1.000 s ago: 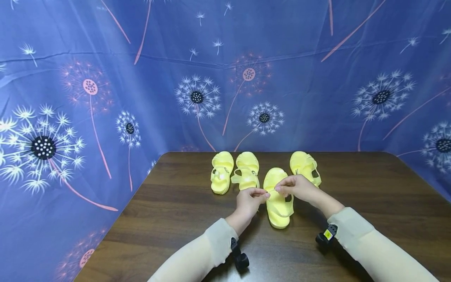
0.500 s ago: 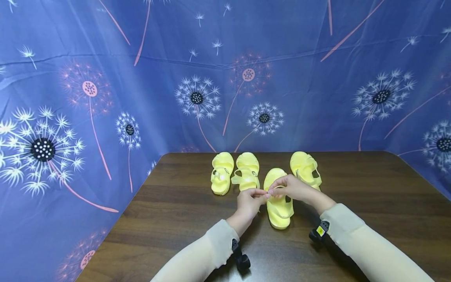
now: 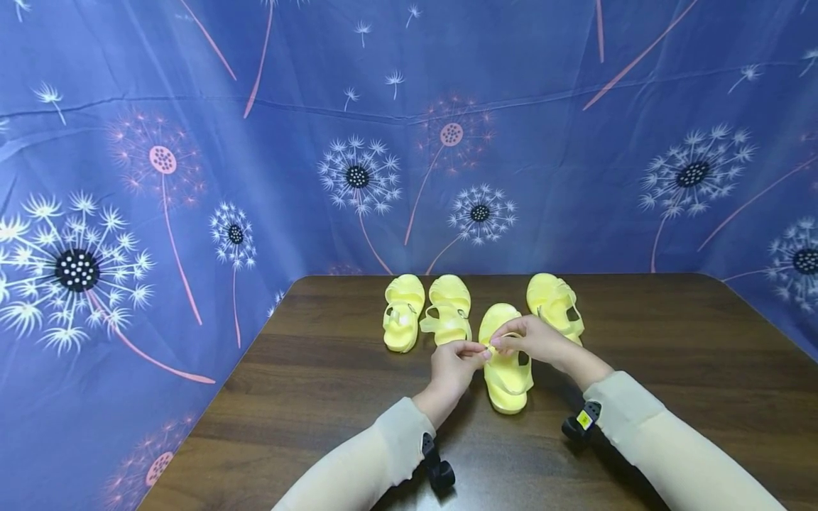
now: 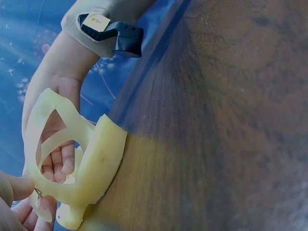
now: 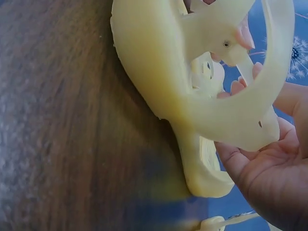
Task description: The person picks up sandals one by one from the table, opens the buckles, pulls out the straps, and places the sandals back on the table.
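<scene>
Right hand point(image 3: 540, 342) has drawn closer to left hand point(image 3: 449, 369) at near yellow sandal point(image 3: 503, 369)

Since one second ago, we see the right hand shifted leftward, its fingertips now just beside those of the left hand; the left hand and the footwear have kept their places.

From the head, we find the near yellow sandal on the brown table point(image 3: 287, 369), toe pointing far. Both hands pinch its strap between thumb and fingers. Beyond it to the left stand the far-left sandal point(image 3: 402, 337) and the second sandal point(image 3: 449, 292); to the far right lies the far-right sandal point(image 3: 546, 292). Behind hangs a blue dandelion-print cloth point(image 3: 543, 156).

From the left wrist, we see pale straps raised in a loop, a small metal pin point(image 4: 38, 192) at the left thumb point(image 4: 21, 186), and the right hand's fingers beyond.

From the right wrist, we make out a slotted strap end point(image 5: 250, 127) at right and a rivet point(image 5: 226, 44) farther up; some fingers are hidden behind the straps.
</scene>
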